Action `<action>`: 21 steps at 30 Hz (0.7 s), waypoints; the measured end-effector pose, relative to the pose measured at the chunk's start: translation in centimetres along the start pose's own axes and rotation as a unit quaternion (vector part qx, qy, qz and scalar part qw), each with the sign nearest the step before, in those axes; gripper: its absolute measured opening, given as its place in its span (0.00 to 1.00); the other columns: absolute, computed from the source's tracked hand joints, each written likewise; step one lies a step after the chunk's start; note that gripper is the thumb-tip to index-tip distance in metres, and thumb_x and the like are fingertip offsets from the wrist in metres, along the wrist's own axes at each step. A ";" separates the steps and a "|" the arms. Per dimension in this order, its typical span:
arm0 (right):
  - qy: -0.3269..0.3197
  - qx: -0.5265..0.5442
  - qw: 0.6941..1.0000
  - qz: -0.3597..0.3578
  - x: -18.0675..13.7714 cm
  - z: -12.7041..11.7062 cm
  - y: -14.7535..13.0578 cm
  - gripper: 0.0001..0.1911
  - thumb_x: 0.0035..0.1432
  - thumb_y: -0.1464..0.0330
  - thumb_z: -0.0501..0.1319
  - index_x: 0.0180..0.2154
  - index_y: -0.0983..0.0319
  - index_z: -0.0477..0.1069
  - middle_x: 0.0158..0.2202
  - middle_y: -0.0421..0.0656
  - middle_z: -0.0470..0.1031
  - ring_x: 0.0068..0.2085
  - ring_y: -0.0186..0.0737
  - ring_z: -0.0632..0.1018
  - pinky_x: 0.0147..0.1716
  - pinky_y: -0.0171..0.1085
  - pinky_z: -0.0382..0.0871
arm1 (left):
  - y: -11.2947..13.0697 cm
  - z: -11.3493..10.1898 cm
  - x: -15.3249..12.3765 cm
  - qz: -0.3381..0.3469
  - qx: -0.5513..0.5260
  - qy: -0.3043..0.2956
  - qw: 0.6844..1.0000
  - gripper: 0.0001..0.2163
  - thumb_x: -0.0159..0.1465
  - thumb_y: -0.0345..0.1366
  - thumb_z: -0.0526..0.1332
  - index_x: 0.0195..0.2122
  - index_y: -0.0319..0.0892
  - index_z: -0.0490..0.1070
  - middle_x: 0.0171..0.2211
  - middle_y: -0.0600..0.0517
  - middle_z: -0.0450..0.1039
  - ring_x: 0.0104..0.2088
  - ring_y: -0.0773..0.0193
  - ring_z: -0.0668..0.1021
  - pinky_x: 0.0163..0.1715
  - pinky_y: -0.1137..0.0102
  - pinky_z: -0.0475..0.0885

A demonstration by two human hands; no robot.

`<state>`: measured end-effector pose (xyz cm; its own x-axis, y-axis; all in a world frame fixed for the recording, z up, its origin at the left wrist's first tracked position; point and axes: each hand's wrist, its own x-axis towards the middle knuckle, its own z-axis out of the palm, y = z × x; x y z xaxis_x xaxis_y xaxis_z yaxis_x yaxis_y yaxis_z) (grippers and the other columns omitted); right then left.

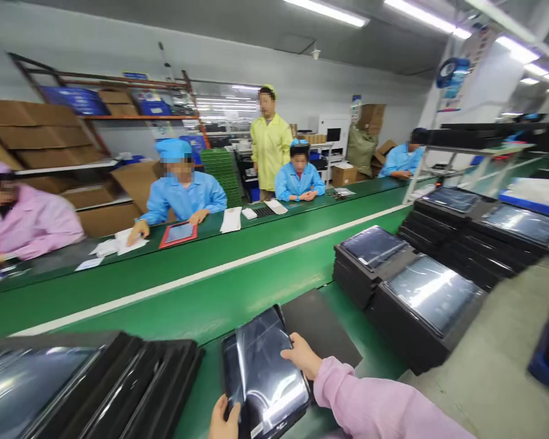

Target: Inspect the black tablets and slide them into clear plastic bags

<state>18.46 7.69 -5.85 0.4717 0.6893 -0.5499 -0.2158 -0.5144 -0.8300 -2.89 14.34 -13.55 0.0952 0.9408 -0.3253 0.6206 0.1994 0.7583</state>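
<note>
A black tablet [260, 372] with a glossy film-covered screen lies tilted on the green bench in front of me. My left hand [223, 421] grips its near left corner, thumb on the screen edge. My right hand [302, 355], in a pink sleeve, rests closed on its right edge. A flat black mat [322, 326] lies under and beyond the tablet.
Black trays holding tablets are stacked at the left [86, 384] and right [421, 299]. A green conveyor belt [201, 262] with a white line runs across. Several seated workers in blue and pink sit behind it; one in yellow stands. A red-framed tablet [179, 233] lies opposite.
</note>
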 end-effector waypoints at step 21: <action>-0.213 0.085 0.973 -0.038 -1.5 1.6 0.1 0.22 0.35 0.56 0.66 0.33 0.60 0.69 0.26 0.39 0.75 0.27 0.39 0.75 0.32 0.39 0.68 | 6.2 -3.6 -1.7 -0.024 -0.255 0.024 0.966 0.15 0.51 0.42 0.63 0.38 0.39 0.71 0.38 0.42 0.79 0.40 0.56 0.80 0.42 0.63 0.73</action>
<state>16.38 7.38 -5.23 0.1018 0.8897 -0.4450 -0.3496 -0.3868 -0.8533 -2.04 14.99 -6.30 0.0325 0.9366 -0.3490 0.1579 0.3400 0.9271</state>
